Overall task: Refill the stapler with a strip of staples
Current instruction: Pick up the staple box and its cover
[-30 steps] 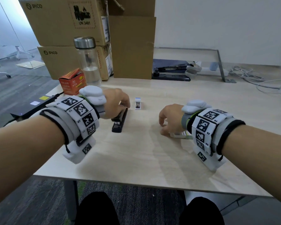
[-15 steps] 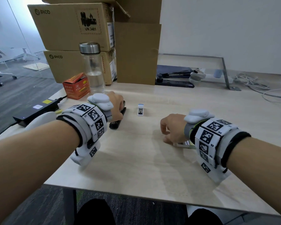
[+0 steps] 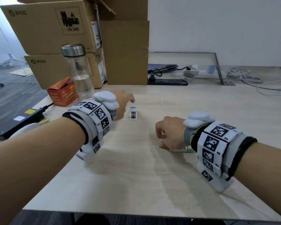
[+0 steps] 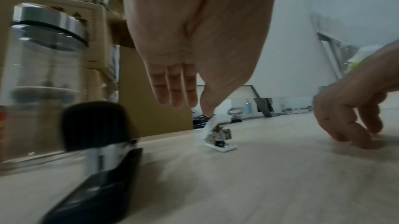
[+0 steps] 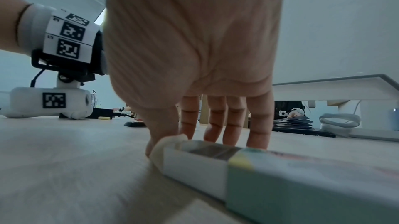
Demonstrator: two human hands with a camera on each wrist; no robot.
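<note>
A small white stapler with a blue end stands mid-table, its lid raised and the metal inside showing. My left hand reaches over it with straight fingers, one fingertip touching the raised lid. A black stapler lies just left of that hand; in the head view my left wrist hides it. My right hand rests on the table further right. It holds the end of a staple box between thumb and fingers, and the box's tray is slid out.
A glass bottle and an orange carton stand back left before stacked cardboard boxes. A black adapter lies at the left edge. A power strip, metal bracket and cables line the back.
My left hand has let go of the black stapler and moved right and forward to the small white stapler. The right hand has stayed on the staple box.
</note>
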